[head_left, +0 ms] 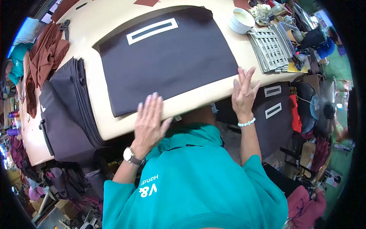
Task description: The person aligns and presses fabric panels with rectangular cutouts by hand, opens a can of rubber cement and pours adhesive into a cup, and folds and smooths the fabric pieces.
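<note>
A dark fabric panel [167, 65] lies spread on the cream table [114, 129]. Near its top is a white rectangular frame piece [152, 31] with a dark slot in the middle. My left hand [149, 120] is open, fingers extended, at the panel's lower edge close to the table's front. Beside the panel's lower right corner, my right hand [244, 93] is held open over the table edge, its fingers apart and nothing in it. Whether the fingertips press on the fabric I cannot tell.
A pile of dark fabric panels [72, 110] hangs over the table's left side, near brown cloth [47, 53]. At the right are a white cup [241, 21] and stacked slotted pieces [268, 49]. Dark panels with white frames [273, 110] hang below. Other people are at both sides.
</note>
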### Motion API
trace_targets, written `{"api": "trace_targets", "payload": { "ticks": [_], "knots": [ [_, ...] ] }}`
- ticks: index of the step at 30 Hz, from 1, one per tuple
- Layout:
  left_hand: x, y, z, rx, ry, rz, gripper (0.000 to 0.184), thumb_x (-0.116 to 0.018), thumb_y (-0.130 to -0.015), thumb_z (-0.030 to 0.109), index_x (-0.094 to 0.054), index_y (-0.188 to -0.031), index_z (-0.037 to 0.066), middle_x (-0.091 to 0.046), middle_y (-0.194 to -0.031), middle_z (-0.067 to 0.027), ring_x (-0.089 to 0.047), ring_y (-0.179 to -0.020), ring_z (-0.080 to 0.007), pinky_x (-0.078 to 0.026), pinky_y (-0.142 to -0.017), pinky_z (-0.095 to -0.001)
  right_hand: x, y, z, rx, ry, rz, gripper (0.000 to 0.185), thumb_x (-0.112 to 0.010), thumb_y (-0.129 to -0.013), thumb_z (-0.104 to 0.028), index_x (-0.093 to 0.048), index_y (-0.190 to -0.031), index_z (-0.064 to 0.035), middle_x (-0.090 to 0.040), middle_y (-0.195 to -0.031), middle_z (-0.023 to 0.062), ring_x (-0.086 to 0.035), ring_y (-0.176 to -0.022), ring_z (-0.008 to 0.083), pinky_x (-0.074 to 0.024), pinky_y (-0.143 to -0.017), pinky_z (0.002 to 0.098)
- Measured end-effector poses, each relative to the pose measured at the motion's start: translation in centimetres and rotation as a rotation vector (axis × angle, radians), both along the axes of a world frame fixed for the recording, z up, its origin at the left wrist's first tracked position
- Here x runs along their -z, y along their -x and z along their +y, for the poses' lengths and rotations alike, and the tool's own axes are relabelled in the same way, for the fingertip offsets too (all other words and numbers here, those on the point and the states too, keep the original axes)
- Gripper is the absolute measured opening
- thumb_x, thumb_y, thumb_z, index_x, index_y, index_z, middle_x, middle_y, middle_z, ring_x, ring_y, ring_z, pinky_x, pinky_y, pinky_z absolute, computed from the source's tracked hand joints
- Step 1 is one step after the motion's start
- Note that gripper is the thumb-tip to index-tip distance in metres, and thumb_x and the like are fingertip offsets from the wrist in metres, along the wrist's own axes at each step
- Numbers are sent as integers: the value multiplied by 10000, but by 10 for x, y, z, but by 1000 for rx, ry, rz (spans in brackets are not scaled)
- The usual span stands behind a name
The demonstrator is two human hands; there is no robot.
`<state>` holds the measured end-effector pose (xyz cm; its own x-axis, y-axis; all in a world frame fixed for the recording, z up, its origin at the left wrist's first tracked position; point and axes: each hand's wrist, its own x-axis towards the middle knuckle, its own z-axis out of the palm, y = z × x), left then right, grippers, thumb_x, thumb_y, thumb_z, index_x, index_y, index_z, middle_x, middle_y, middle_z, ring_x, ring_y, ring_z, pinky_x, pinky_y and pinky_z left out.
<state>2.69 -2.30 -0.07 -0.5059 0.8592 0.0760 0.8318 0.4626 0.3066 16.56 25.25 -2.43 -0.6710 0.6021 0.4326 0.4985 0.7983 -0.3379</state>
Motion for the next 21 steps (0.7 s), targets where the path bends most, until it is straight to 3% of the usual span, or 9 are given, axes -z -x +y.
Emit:
{"api": "trace_targets", "payload": {
  "ticks": [1,6,7,10,11,14,18,19,21],
  "knots": [
    [-1,1,-15,-67,23,21,632,-542,-838,286,-328,-1352,-12,-310,-1406,-209,-277,-1323,-321,-214,-1068,-467,-2,0,2,19,-45,-59,646,-368,-949,-335,-81,-1408,17,-545,-1248,54,-468,-1201,270,-113,-1014,641],
    [3,7,-87,-352,123,188,544,-535,-852,229,-387,-1318,-10,-382,-1364,-202,-333,-1292,-323,-274,-1035,-472,-4,10,-3,79,-35,-15,704,-495,-899,-284,-113,-1400,29,-584,-1173,101,-521,-1129,271,-179,-1009,609],
    [1,9,-86,-348,75,265,439,-541,-855,195,-482,-1241,-5,-477,-1282,-190,-431,-1213,-330,-328,-990,-464,-11,14,-3,103,-38,-20,733,-539,-879,-275,-123,-1398,33,-600,-1140,118,-539,-1102,272,-207,-1007,593],
    [-9,26,-82,-295,2,308,349,-587,-836,205,-572,-1110,-10,-576,-1134,-169,-547,-1045,-321,-406,-892,-432,-39,33,4,176,158,-65,833,-662,-781,-241,-162,-1382,46,-617,-1033,161,-575,-996,282,-295,-969,533],
    [-15,34,-76,-278,-155,282,312,-628,-814,237,-605,-989,-20,-611,-953,-148,-583,-870,-306,-445,-782,-393,-46,42,6,247,170,-119,892,-719,-714,-235,-185,-1360,72,-613,-975,181,-579,-937,301,-371,-907,478],
    [-34,55,-54,-561,-8,136,365,-640,-808,298,-599,-965,-29,-591,-879,-153,-575,-833,-309,-453,-742,-369,-42,58,23,215,166,-70,893,-722,-711,-239,-191,-1352,82,-599,-1012,213,-569,-966,329,-413,-876,446],
    [-15,90,-33,-823,-80,219,535,-705,-719,433,-591,-944,-39,-566,-886,-156,-573,-820,-299,-452,-741,-386,-41,90,42,263,230,-81,864,-730,-706,-230,-224,-1331,85,-574,-1051,262,-555,-992,373,-441,-860,423],
    [-7,96,-29,-866,-119,262,513,-737,-684,418,-609,-898,-31,-561,-903,-154,-575,-824,-288,-451,-750,-387,-38,98,46,256,191,-75,827,-722,-716,-233,-250,-1321,75,-576,-1045,263,-556,-985,388,-446,-860,420],
    [-9,109,-22,-913,-126,69,466,-748,-676,389,-621,-852,-23,-561,-890,-156,-576,-818,-288,-451,-750,-385,-30,115,55,234,224,-81,802,-714,-721,-235,-265,-1315,63,-576,-1036,268,-567,-966,386,-451,-853,417]
  ]
}}
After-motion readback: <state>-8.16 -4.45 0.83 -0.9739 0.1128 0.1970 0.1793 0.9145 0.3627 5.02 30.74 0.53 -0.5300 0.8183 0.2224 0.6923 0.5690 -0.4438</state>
